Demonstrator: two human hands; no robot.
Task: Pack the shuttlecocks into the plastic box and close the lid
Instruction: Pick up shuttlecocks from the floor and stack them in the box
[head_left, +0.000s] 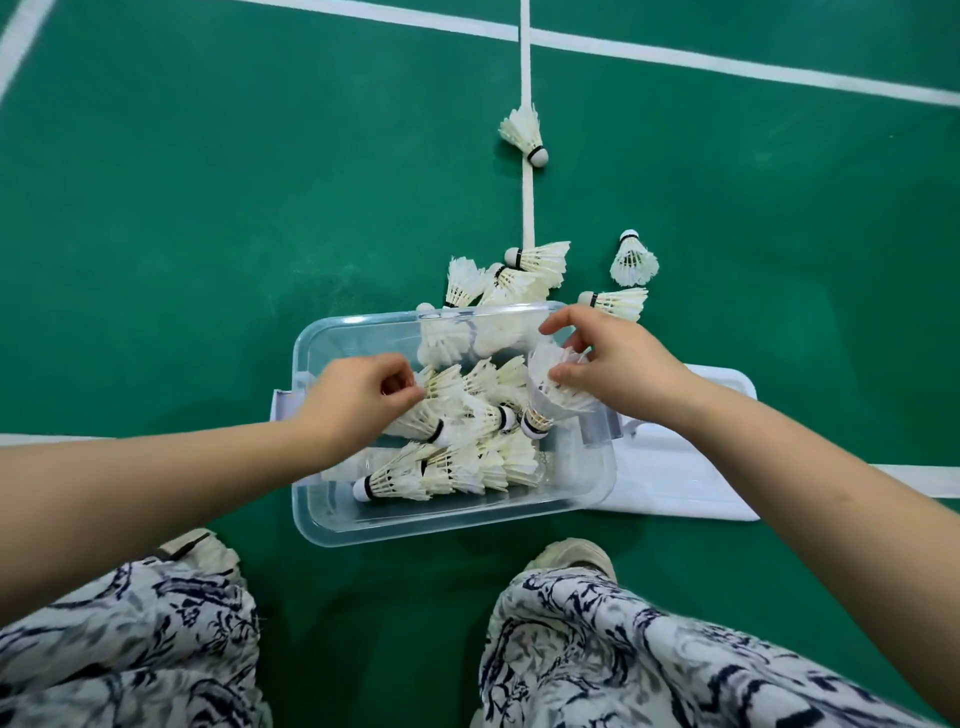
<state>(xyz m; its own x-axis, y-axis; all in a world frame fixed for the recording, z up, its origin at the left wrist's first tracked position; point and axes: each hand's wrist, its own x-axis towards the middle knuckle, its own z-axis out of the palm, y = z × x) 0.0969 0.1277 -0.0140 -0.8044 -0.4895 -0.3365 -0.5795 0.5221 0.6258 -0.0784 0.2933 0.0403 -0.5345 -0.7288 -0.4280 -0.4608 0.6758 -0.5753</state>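
Observation:
A clear plastic box (332, 525) stands on the green court floor between my feet, holding several white feather shuttlecocks (467, 467). My right hand (618, 364) hangs over the box's right side, fingers closed on the feathers of a shuttlecock (545, 400) with its cork pointing down. My left hand (358, 400) is over the box's left part, fingertips pinched at the feathers of a shuttlecock (421, 415) in the pile. The white lid (685, 473) lies flat on the floor to the right of the box. More loose shuttlecocks (524, 270) lie just beyond the box.
Single shuttlecocks lie farther off: one (524, 135) on the white court line, one (634, 260) and another (615, 302) at the right. My knees in patterned fabric (649, 660) and my shoes (574, 553) are just below the box.

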